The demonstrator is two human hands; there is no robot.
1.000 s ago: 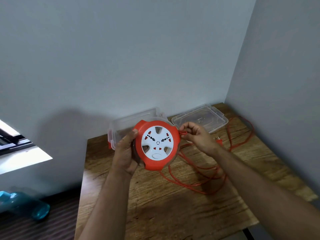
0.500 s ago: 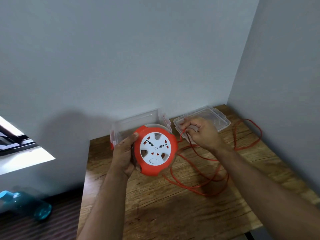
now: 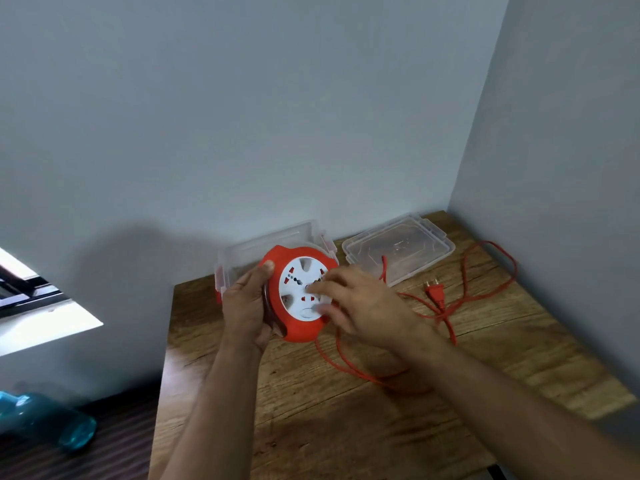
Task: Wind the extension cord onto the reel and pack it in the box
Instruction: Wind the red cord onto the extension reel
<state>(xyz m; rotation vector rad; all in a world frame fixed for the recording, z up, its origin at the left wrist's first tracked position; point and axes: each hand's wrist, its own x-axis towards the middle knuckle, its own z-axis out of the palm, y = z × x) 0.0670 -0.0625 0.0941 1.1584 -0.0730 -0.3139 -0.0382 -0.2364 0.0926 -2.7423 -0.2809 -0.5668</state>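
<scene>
My left hand (image 3: 247, 306) grips the left rim of the round orange reel (image 3: 298, 332) and holds it tilted above the table, its white socket face (image 3: 294, 282) towards me. My right hand (image 3: 360, 303) lies across that face, fingertips blurred; I cannot tell if they grip anything. The orange cord (image 3: 356, 365) runs out from under the reel and lies in loose loops on the table, ending at the plug (image 3: 434, 292). The clear plastic box (image 3: 242, 254) stands open behind the reel.
The box's clear lid (image 3: 408, 244) lies at the back right, with a cord strand over its front edge. The wooden table (image 3: 346, 427) sits in a corner between two grey walls. A blue bottle (image 3: 41, 424) lies on the floor to the left.
My right hand has left the raised cord strand and moved left onto the reel's white face. The cord has dropped onto the table, and the plug now shows.
</scene>
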